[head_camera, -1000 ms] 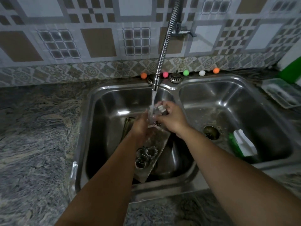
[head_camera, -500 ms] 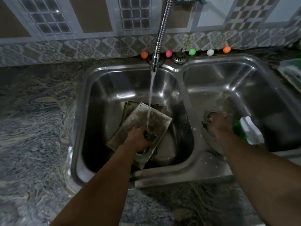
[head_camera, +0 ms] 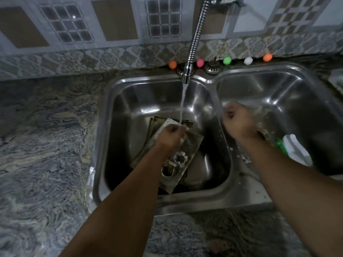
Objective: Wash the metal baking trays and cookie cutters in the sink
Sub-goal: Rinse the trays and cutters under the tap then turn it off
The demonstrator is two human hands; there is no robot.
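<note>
Left hand point(head_camera: 169, 137) fingers curled, knuckles up, under the water stream point(head_camera: 182, 102) at frame centre; something pale shows at the fingertips, can't tell what, or whether it's gripped. Right hand point(head_camera: 238, 123) fingers curled into a loose fist over the divider between the basins; can't tell if it holds anything. Double stainless sink point(head_camera: 222, 199), smooth, reflective, rounded corners, fills the centre and right of frame. Left basin: stacked flat rectangular metal baking trays point(head_camera: 193, 145), dull and soap-speckled, lying tilted across the bottom. On the top tray's lower end, two open-ring metal cookie cutters: a flower-shaped cutter point(head_camera: 181, 158) and a rounded cutter point(head_camera: 168, 170), touching each other, just beside the left wrist. Right basin: a green-and-white bottle point(head_camera: 295, 149) lying at its lower edge, wet residue on the floor near the right hand. Ribbed flexible chrome faucet point(head_camera: 195, 38) comes down from the top centre. Small round balls point(head_camera: 227, 60), orange, pink, green, white, orange, line the back ledge. Countertop point(head_camera: 46, 145) swirled grey stone, left and bottom. Patterned tiles point(head_camera: 115, 21) across the top.
</note>
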